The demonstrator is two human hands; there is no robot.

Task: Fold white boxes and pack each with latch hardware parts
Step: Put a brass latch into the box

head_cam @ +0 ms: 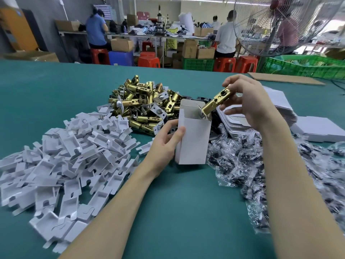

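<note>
We hold a white box (193, 135) upright just above the green table (168, 202), near its middle, with the top flaps open. Our left hand (164, 141) grips the box from its left side, thumb curled across the front face and fingers wrapped behind. Our right hand (244, 101) pinches a brass latch (216, 102) by its upper end, fingers curled around it, and holds it tilted so that its lower end, with the faceplate, sits at the box's open mouth, at the right corner. Behind the box lies a heap of brass latches (145, 103) with silver plates among them. To the left spreads a large pile of white cardboard inserts (65, 156). To the right, a stack of flat white box blanks (276, 107) rests under our right wrist, and in front of it a mound of clear bags (252, 161) holding dark small parts runs along the table's right side. Beyond the table, people sit on red stools (149, 61) at a cluttered bench, and a big fan (280, 23) stands at upper right.
</note>
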